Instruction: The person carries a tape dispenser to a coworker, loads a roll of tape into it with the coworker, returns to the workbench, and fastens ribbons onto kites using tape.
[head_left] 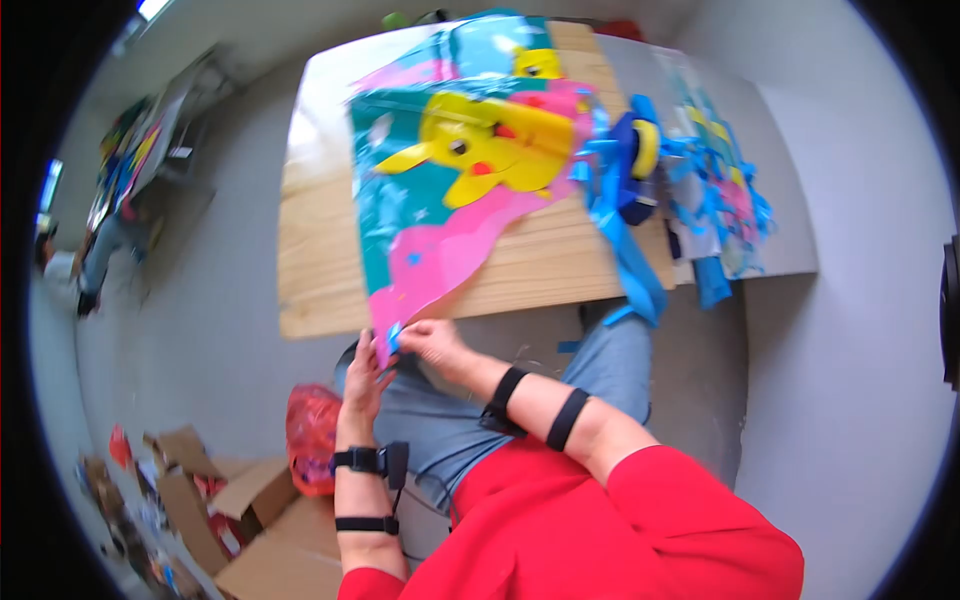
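Observation:
A thin kite sheet (430,262), teal and pink with a yellow cartoon figure, lies over the wooden table board (330,240). Its pointed pink corner hangs past the near edge, where a small piece of blue tape (394,338) sits. My left hand (364,380) is closed on that corner from below and the left. From the right, the closed fingers of my right hand (432,342) pinch at the blue tape; the exact contact is blurred. Another printed sheet (490,48) lies partly hidden behind the first.
A dark blue tape dispenser (638,190) with trailing blue strips (630,262) stands at the board's right side. More printed pieces with blue strips (730,195) lie beyond it. A red plastic bag (312,430) and cardboard boxes (240,500) are on the lower left.

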